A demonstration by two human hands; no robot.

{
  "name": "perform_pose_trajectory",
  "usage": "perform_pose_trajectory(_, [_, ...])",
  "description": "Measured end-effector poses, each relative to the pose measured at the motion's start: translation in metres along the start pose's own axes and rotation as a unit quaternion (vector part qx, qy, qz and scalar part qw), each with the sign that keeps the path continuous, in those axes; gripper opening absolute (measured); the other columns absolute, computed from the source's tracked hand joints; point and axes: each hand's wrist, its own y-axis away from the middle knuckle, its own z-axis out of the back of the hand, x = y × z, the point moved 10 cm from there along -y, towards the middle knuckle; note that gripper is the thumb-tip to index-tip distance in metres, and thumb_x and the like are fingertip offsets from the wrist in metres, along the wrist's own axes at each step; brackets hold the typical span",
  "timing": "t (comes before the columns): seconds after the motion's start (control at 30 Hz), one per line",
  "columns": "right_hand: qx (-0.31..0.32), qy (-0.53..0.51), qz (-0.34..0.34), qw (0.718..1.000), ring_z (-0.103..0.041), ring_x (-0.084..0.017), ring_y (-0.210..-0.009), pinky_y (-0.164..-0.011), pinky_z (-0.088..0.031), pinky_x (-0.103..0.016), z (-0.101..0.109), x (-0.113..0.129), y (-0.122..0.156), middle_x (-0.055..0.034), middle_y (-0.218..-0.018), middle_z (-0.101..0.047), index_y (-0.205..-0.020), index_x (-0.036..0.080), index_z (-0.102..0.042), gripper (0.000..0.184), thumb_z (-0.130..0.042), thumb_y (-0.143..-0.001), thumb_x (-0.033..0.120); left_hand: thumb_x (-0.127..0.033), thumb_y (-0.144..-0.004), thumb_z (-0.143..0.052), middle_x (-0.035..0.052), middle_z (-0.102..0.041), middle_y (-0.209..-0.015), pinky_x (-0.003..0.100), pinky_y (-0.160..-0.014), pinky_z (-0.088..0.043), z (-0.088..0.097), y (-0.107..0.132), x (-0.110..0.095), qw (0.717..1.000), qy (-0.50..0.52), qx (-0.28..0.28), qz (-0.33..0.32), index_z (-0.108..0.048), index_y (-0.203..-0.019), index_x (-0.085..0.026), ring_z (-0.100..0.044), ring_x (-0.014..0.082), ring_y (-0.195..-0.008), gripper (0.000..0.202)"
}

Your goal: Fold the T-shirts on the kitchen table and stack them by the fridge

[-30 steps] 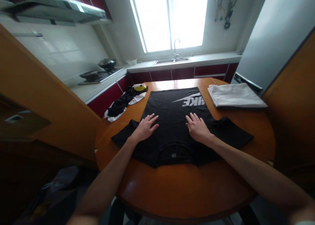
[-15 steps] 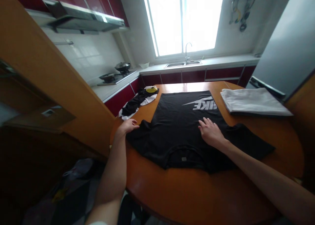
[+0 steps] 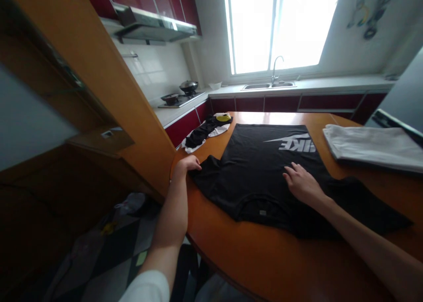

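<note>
A black T-shirt [image 3: 261, 169] with a white logo lies spread flat on the round wooden table [image 3: 264, 258], its collar toward me. My left hand [image 3: 188, 164] is closed on the end of the shirt's left sleeve at the table's left edge. My right hand [image 3: 302, 184] lies flat and open on the shirt's chest, fingers pointing away from me.
A folded white garment [image 3: 370, 145] rests at the table's right. A black, white and yellow cloth [image 3: 206, 132] hangs over the far left edge. Behind are a counter with a sink [image 3: 267, 85], a stove [image 3: 180, 97] and a bright window. A wooden partition [image 3: 115, 95] stands at left.
My left hand slid from the shirt's chest out to the left sleeve and closed on it. My right hand stayed flat on the shirt. The view swung to the left.
</note>
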Motion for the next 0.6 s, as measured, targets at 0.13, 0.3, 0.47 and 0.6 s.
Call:
perform_pose_trajectory(0.13, [-0.006,-0.025,0.014,1.0,-0.042,-0.033,-0.143,-0.113,-0.039,-0.049,0.0,0.003,-0.001,-0.0192,-0.151,-0.048,-0.137,0.013,-0.06,0.052,-0.038,-0.099,0.041,-0.018,-0.05,-0.071,-0.0057,-0.054,-0.048,0.022,-0.049,-0.033,-0.008,0.004,-0.002,0.997,-0.04,0.045,0.05,-0.06,-0.054,-0.019,-0.048,0.0124,-0.05,0.012])
perform_pose_trajectory(0.3, [0.007,-0.072,0.024,0.997,-0.05,-0.03,-0.136,-0.112,-0.043,-0.043,0.004,0.012,0.001,-0.0174,-0.148,-0.052,-0.135,0.012,-0.062,0.051,-0.043,-0.098,0.041,-0.031,-0.063,-0.07,-0.0003,-0.067,-0.078,0.024,-0.063,-0.045,0.004,0.018,-0.039,1.0,-0.001,0.028,-0.006,-0.064,-0.083,-0.019,-0.062,0.0176,-0.074,0.024])
perform_pose_trajectory(0.47, [-0.018,-0.105,0.02,0.994,-0.054,-0.03,-0.132,-0.108,-0.047,-0.044,0.015,0.018,0.003,-0.0125,-0.147,-0.055,-0.129,0.016,-0.065,0.044,-0.046,-0.096,0.039,-0.048,-0.076,-0.071,0.0045,-0.071,-0.098,0.026,-0.073,-0.048,-0.006,0.03,-0.089,0.986,0.141,0.032,-0.082,-0.063,-0.108,-0.017,-0.065,0.0198,-0.088,0.046])
perform_pose_trajectory(0.6, [-0.028,-0.134,0.031,0.99,-0.056,-0.029,-0.129,-0.107,-0.048,-0.044,0.017,0.019,0.001,-0.0115,-0.144,-0.057,-0.123,0.018,-0.068,0.04,-0.047,-0.096,0.038,-0.051,-0.081,-0.071,0.0055,-0.072,-0.096,0.024,-0.068,-0.048,-0.05,0.037,-0.129,0.961,0.21,0.133,-0.125,-0.061,-0.118,-0.017,-0.067,0.0165,-0.08,0.051])
